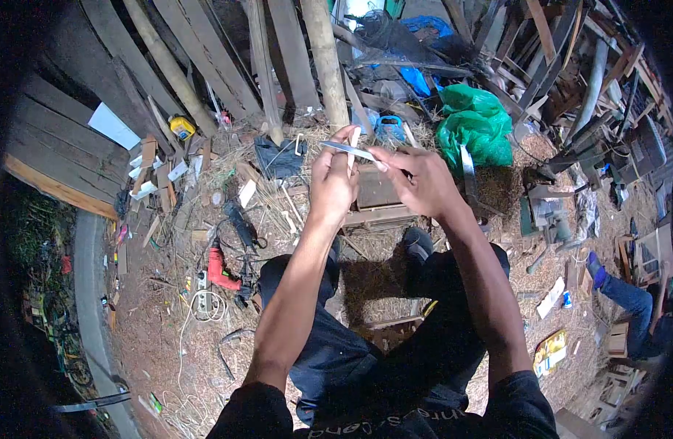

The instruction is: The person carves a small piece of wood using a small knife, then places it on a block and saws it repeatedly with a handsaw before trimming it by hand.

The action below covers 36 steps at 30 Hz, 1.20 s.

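Observation:
My left hand is closed around a thin, pale strip of wood that stands up between its fingers. My right hand grips a knife, its handle hidden in the palm. The blade points left and lies across the wood strip, close to the left fingertips. Both hands are held over a low wooden block between my feet.
To the left lie a red power drill, a black power tool and a white power strip with its cord. A green plastic bag is ahead. Wood shavings cover the ground. Another person's leg shows at right.

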{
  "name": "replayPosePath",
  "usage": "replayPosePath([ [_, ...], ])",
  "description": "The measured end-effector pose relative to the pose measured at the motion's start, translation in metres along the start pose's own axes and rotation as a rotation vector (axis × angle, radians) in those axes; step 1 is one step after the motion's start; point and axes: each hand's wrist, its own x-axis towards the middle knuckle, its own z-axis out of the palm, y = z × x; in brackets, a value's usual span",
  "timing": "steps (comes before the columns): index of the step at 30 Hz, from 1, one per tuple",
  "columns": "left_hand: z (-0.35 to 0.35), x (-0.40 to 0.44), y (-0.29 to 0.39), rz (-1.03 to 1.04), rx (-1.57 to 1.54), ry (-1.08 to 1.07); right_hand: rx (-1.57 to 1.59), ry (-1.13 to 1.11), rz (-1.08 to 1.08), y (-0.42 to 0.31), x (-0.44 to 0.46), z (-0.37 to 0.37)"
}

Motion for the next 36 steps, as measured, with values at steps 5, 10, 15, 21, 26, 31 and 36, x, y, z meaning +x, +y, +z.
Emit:
replayPosePath([
  [5,0.001,0.002,-0.007,0.065,0.051,0.007,-0.030,0.062,-0.053,0.017,-0.001,0.008],
  [10,0.004,-0.004,-0.011,0.038,0.059,-0.016,-0.015,0.022,0.051,0.021,-0.002,0.001],
  [15,-0.005,0.005,-0.004,0.013,-0.023,0.035,0.072,-0.019,0.035,0.018,0.005,0.009],
  [21,-0.016,0.020,-0.007,0.063,0.090,0.075,0.018,-0.043,0.186,-0.006,0.001,0.007],
  [26,-0.004,0.016,-0.007,0.131,0.155,0.017,-0.148,0.057,0.230,-0.002,0.002,0.017],
  [31,0.006,0.010,-0.010,0.122,0.183,-0.054,-0.290,0.102,0.159,0.009,0.007,0.028],
  [36,0.010,0.007,-0.012,0.167,0.397,0.042,-0.328,0.036,0.263,0.005,0.009,0.031],
])
